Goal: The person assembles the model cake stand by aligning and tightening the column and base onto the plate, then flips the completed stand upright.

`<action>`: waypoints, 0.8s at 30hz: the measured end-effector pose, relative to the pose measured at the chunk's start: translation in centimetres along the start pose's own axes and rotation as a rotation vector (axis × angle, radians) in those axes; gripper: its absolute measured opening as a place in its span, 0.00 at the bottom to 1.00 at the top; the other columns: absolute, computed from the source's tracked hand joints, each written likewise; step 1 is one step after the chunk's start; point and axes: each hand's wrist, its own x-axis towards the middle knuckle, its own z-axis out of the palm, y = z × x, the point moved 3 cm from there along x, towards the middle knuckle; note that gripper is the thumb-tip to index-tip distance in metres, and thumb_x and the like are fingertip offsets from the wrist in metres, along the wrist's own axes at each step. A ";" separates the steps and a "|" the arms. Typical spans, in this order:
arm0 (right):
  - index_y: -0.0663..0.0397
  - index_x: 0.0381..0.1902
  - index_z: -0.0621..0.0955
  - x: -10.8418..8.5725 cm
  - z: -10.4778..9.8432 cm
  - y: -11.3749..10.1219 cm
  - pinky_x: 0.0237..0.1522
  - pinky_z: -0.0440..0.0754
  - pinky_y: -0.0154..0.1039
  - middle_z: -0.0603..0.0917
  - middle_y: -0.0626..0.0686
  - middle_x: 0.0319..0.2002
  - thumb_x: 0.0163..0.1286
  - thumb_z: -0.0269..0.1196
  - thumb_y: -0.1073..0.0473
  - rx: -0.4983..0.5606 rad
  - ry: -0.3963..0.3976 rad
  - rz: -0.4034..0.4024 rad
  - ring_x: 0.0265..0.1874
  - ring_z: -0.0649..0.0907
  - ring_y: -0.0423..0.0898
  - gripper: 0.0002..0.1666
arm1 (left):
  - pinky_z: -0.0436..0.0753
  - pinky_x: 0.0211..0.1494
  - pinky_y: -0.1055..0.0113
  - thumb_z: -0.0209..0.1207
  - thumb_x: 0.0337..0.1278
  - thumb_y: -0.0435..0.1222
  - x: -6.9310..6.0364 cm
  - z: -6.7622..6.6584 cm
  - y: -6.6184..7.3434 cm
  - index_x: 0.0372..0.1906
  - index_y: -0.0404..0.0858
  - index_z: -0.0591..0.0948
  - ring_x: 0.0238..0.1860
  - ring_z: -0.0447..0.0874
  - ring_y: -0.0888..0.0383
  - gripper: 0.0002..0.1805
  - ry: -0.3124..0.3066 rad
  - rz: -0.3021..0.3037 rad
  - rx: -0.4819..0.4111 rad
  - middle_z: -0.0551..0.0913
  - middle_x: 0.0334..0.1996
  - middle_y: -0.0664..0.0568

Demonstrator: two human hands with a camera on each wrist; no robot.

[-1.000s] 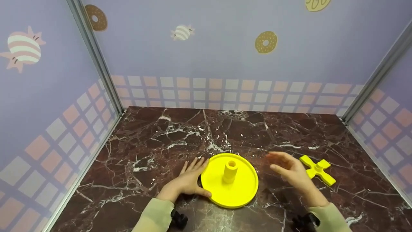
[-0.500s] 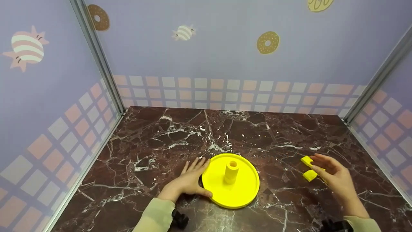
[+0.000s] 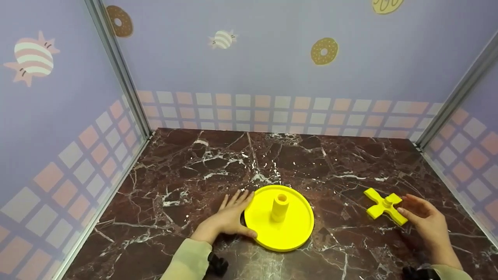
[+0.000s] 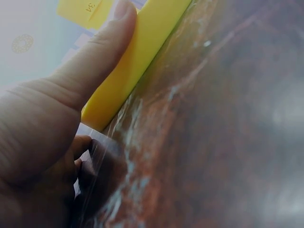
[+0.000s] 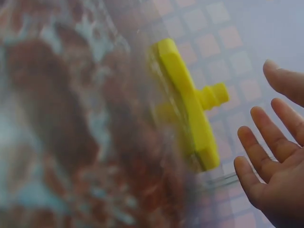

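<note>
A yellow round tray (image 3: pixel 262 233) with a raised rim lies flat on the table, and a hollow yellow post (image 3: pixel 279 210) stands upright at its middle. My left hand (image 3: pixel 225 219) rests against the tray's left edge, fingers spread and straight. Up close in the left wrist view, the thumb (image 4: pixel 99 57) lies on the yellow rim (image 4: pixel 147 42). To the right lies a yellow cross-shaped piece (image 3: pixel 376 210) with a short stepped peg (image 5: pixel 213 96) pointing up. My right hand (image 3: pixel 430 223) hovers just right of that piece, fingers loose and apart from it, holding nothing.
The tabletop (image 3: pixel 186 155) is dark red marble with white veins. Patterned lilac panels (image 3: pixel 264 74) enclose it at the back and both sides, joined by metal corner posts (image 3: pixel 120 74). Several centimetres of bare marble separate the tray from the cross-shaped piece.
My right hand has moved right, from beside the tray, over the cross-shaped piece and past it, uncovering it again. The left hand, tray and cross-shaped piece stay in place.
</note>
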 end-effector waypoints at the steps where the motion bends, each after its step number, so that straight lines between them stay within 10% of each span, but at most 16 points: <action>1: 0.49 0.67 0.78 0.0 0.0 0.3 0.40 0.80 0.17 0.80 0.18 0.42 0.69 0.71 0.59 -0.013 -0.010 0.026 0.42 0.80 0.19 0.30 | 0.31 0.84 0.35 0.75 0.41 0.65 0.0 0.0 0.0 0.85 0.44 0.44 0.85 0.32 0.40 0.73 0.000 0.001 -0.001 0.42 0.85 0.43; 9: 0.70 0.75 0.65 0.5 0.3 1.7 0.41 0.82 0.20 0.76 0.18 0.40 0.67 0.73 0.53 -0.121 -0.152 0.137 0.39 0.76 0.15 0.47 | 0.31 0.84 0.36 0.75 0.40 0.65 0.0 0.0 0.0 0.85 0.45 0.44 0.85 0.32 0.41 0.73 0.001 -0.009 0.002 0.42 0.85 0.44; 13: 0.72 0.74 0.66 0.7 0.3 1.8 0.39 0.81 0.21 0.86 0.47 0.54 0.66 0.74 0.52 -0.232 -0.213 0.146 0.38 0.74 0.16 0.48 | 0.31 0.84 0.35 0.75 0.41 0.64 0.0 0.1 0.0 0.85 0.43 0.44 0.85 0.33 0.40 0.73 0.004 -0.004 0.005 0.42 0.85 0.43; 17: 0.72 0.72 0.69 1.1 0.2 1.7 0.36 0.79 0.24 0.75 0.75 0.67 0.66 0.73 0.47 -0.379 -0.256 0.150 0.45 0.83 0.38 0.48 | 0.31 0.84 0.35 0.75 0.42 0.64 0.1 0.1 0.0 0.85 0.44 0.44 0.85 0.33 0.40 0.72 0.006 -0.004 0.010 0.42 0.85 0.42; 21: 0.73 0.68 0.73 1.4 0.2 1.5 0.35 0.78 0.29 0.75 0.77 0.65 0.65 0.74 0.44 -0.463 -0.262 0.155 0.53 0.81 0.66 0.47 | 0.32 0.84 0.35 0.75 0.42 0.63 0.1 0.1 0.0 0.85 0.43 0.44 0.85 0.33 0.39 0.72 0.010 -0.002 0.016 0.42 0.85 0.42; 24: 0.73 0.65 0.76 1.5 0.1 1.3 0.37 0.78 0.34 0.78 0.77 0.61 0.65 0.73 0.47 -0.495 -0.254 0.144 0.52 0.81 0.67 0.42 | 0.32 0.84 0.35 0.75 0.42 0.64 0.0 0.1 0.1 0.85 0.43 0.44 0.85 0.33 0.39 0.72 0.008 0.000 0.014 0.42 0.85 0.42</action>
